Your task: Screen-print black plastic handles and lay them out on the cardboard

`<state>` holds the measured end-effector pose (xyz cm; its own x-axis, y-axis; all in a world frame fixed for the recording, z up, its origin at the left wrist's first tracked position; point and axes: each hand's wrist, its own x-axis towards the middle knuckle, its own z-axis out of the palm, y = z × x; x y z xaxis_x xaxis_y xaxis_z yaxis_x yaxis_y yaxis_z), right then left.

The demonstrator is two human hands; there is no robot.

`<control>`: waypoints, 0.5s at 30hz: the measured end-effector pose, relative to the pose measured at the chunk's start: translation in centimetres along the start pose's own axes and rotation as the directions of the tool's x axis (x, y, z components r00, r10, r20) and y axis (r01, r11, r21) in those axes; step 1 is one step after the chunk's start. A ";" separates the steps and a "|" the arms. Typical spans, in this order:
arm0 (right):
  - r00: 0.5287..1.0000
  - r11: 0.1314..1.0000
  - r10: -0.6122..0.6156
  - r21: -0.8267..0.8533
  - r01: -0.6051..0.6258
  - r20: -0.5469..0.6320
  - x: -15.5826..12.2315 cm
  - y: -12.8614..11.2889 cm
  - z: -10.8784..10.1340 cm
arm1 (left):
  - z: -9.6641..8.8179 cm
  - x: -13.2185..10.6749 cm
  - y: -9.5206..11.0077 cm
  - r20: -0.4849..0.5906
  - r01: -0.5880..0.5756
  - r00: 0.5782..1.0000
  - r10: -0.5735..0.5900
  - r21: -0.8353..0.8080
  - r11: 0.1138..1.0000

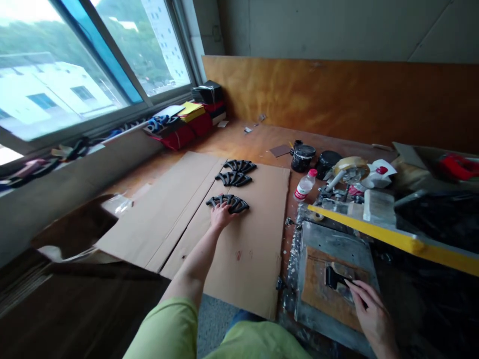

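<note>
My left hand [221,216] reaches out over the cardboard sheet [247,244], its fingers on the near edge of a black, fan-shaped slotted part [237,203]. Two more black parts of that shape [234,178] [239,165] lie beyond it on the cardboard. At the lower right, my right hand [370,311] grips the handle of a black tool with a wide head [331,277]; whether it is a roller or a brush I cannot tell. The tool's head is over a brown board [314,294], which lies on a grey metal plate [318,239].
A red-capped bottle [305,185] and black tubs [303,157] stand right of the cardboard. A yellow bar [396,240] slants above the metal plate. Tape [352,168] and an open box [411,159] sit at the right. Folded red and yellow items [191,111] lie by the window.
</note>
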<state>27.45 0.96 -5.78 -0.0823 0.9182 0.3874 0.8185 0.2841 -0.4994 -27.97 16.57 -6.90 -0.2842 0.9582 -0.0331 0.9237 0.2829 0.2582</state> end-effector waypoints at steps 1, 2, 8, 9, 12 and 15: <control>1.000 1.000 0.026 -0.018 -0.026 -0.003 0.0 -0.4 -0.1 | 0.1 1.4 -0.3 0.008 -0.003 1.000 0.003 -0.002 1.000; 0.999 0.998 0.052 -0.035 -0.053 -0.007 0.0 -0.7 -0.1 | 0.3 2.6 -0.5 0.016 -0.008 1.000 0.008 -0.005 1.000; 0.996 0.987 0.091 -0.134 -0.092 -0.011 -0.2 -1.8 -0.1 | 1.2 6.6 -1.2 0.013 -0.044 0.999 0.045 -0.024 0.999; 0.997 0.986 0.080 -0.147 -0.082 -0.018 -0.2 -1.7 0.0 | 1.2 6.7 -1.2 0.016 -0.054 0.998 0.054 -0.019 0.998; 0.998 0.982 0.050 -0.183 -0.057 -0.041 -0.2 -1.8 0.0 | 0.9 5.9 -0.9 0.002 -0.070 0.998 0.070 0.011 0.997; 0.998 0.973 0.039 -0.227 -0.048 -0.046 0.4 -3.0 -0.3 | 0.3 4.1 0.6 -0.073 -0.069 0.995 0.068 -0.014 0.998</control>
<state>25.15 0.41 -3.94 -0.0241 0.9148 0.4032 0.9291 0.1694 -0.3288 -28.48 20.72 -7.18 -0.2390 0.9695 0.0546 0.9375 0.2157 0.2730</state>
